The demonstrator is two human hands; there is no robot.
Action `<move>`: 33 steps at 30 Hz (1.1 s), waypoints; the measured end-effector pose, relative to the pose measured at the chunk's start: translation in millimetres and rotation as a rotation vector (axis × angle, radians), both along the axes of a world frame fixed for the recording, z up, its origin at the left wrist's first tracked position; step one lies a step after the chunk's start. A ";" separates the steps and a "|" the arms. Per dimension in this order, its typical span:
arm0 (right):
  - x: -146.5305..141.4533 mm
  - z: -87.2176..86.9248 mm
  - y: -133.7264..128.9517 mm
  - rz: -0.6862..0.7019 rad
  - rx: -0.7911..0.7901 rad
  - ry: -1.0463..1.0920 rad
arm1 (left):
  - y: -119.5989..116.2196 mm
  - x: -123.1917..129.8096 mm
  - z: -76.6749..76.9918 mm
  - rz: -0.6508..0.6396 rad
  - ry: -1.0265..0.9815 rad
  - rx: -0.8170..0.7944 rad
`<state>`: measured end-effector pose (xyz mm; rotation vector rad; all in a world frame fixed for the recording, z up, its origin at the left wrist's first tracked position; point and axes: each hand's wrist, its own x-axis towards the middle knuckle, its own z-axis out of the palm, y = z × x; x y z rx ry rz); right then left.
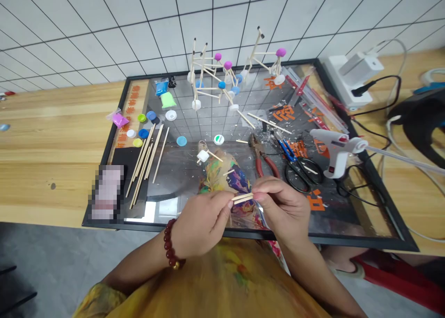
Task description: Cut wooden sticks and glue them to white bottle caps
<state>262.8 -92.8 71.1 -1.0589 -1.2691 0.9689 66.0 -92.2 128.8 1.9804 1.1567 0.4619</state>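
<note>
Near the front edge of the glass board, my left hand (205, 220) and my right hand (283, 209) pinch opposite ends of short wooden sticks (242, 198), laid side by side. A red bead bracelet circles my left wrist. Beyond my hands, a small piece of sticks with a white block (203, 156) rests on the glass, and a loose short stick (228, 172) lies nearer. Red-handled pliers (259, 158) and black scissors (297, 172) are to the right. Several long sticks (142, 165) lie to the left.
Stick models with coloured balls (212, 77) stand at the back by the tiled wall. A white glue gun (336, 151) and a power strip (347, 84) with cables are at the right. Bottle caps (143, 133), clay bags (168, 100) and a blurred phone (107, 193) are at the left.
</note>
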 end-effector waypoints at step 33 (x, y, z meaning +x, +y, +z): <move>75.7 -40.6 29.7 -0.217 -0.138 -1.161 | 8.0 -6.2 -37.7 0.239 -0.195 -0.322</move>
